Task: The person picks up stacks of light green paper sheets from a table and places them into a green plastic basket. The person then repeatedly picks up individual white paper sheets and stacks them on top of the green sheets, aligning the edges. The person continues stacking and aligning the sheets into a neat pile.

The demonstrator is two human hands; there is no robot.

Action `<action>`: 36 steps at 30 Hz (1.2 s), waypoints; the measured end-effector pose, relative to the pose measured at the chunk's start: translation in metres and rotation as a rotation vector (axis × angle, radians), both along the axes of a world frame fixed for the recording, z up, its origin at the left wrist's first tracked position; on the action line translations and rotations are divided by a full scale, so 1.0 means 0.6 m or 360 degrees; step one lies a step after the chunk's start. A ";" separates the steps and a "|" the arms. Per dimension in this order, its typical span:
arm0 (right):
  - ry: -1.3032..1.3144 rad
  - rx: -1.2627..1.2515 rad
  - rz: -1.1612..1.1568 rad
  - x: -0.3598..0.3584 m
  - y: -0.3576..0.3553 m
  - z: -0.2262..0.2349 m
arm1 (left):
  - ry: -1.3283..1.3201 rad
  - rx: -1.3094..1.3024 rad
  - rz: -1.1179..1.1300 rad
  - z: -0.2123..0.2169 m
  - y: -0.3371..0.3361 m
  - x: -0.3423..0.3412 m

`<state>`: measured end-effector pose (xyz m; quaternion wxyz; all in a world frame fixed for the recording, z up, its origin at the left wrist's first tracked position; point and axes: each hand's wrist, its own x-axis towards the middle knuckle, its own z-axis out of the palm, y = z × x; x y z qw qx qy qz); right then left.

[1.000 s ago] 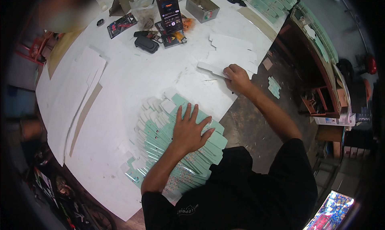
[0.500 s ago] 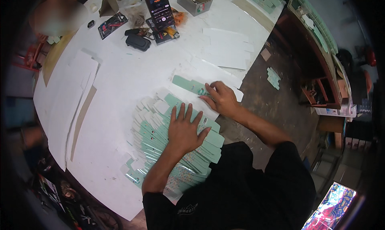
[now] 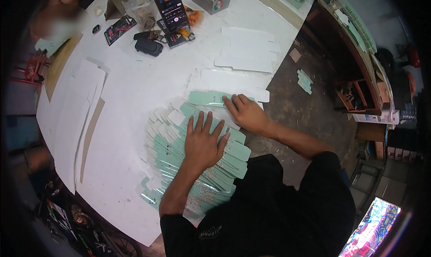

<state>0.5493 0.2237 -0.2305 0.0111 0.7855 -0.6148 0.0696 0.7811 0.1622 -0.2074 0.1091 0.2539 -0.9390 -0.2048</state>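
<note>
Lying on the big white table is a fanned-out pile of green cards. The left hand rests flat and open on the pile. The right hand presses open fingers on one green card at the pile's top.

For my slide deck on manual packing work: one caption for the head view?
Left hand presses a fanned stack of mint-green carton blanks while right hand lays another blank on top.
</note>
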 end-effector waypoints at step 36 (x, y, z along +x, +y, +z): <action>-0.2162 0.0042 -0.1062 -0.112 -0.013 0.121 | 0.0041 0.0189 0.0011 0.006 -0.008 0.007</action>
